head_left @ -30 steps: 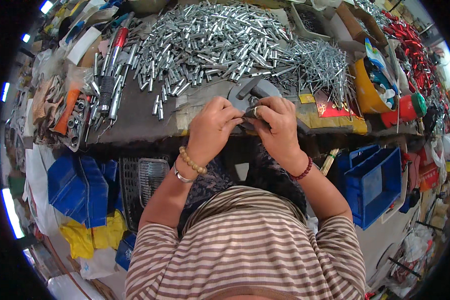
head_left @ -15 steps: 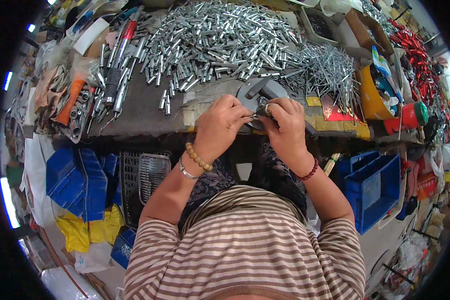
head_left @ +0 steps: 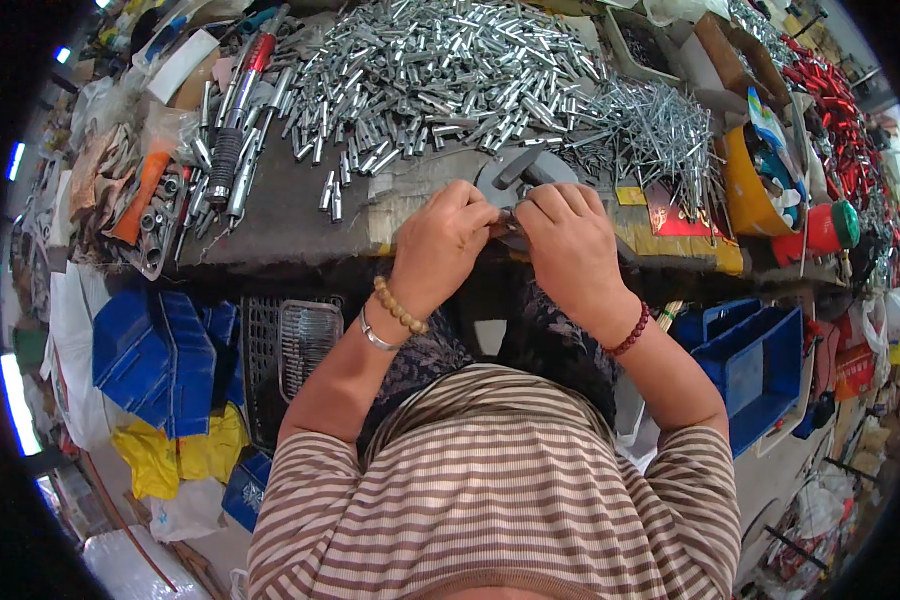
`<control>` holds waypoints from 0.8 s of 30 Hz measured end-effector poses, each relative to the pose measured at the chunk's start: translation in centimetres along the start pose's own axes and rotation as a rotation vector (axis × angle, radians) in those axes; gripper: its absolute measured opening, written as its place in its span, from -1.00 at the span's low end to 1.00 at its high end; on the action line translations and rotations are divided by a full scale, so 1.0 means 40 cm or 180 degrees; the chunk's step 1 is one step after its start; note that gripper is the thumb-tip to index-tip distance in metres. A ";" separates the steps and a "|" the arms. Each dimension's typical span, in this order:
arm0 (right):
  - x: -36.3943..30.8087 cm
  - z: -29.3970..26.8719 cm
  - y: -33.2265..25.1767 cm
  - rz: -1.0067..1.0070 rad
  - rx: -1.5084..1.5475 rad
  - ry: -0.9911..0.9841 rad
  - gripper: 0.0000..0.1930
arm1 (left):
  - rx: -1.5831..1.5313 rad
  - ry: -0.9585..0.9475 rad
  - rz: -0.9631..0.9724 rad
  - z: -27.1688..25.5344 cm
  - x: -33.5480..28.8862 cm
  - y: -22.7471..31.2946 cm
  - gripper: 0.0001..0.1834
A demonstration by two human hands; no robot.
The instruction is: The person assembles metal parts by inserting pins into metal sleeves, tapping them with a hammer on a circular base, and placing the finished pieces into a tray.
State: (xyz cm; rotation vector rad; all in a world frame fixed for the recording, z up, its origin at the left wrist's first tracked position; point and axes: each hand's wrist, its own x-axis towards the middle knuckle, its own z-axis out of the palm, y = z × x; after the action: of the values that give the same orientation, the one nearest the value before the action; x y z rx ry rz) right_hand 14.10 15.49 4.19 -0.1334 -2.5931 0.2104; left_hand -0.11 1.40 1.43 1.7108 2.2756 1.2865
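My left hand (head_left: 445, 232) and my right hand (head_left: 568, 240) meet fingertip to fingertip over the front edge of the bench. Both are closed on one small piece, mostly covered by the fingers, so its kind cannot be made out. Just beyond them a hammer (head_left: 526, 172) lies across a round grey metal plate (head_left: 492, 178). Farther back spreads a large heap of shiny metal tubes (head_left: 440, 70), with a few loose tubes (head_left: 332, 195) left of my hands. To the right lies a pile of thin metal rods (head_left: 660, 130).
A red-handled tool with a dark spring (head_left: 232, 130) and an orange-handled tool (head_left: 150, 190) lie at the left. On the right stand a yellow container (head_left: 750, 190) and a red jar with a green lid (head_left: 820, 230). Blue bins (head_left: 755, 370) sit below the bench.
My right hand has rolled over, its back now turned upward, with the fingers curled down at the piece. My left hand has barely moved.
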 end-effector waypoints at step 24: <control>-0.155 -0.096 -0.005 0.0678 0.0360 0.0204 -0.83 | -0.0337 -0.0090 -0.0137 0.006 0.000 0.001 -0.86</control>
State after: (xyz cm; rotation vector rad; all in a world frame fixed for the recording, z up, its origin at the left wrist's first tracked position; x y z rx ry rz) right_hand 21.37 14.93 4.37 -0.3697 -2.4946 0.4218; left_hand 0.02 1.56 1.28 1.6267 2.1745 1.3394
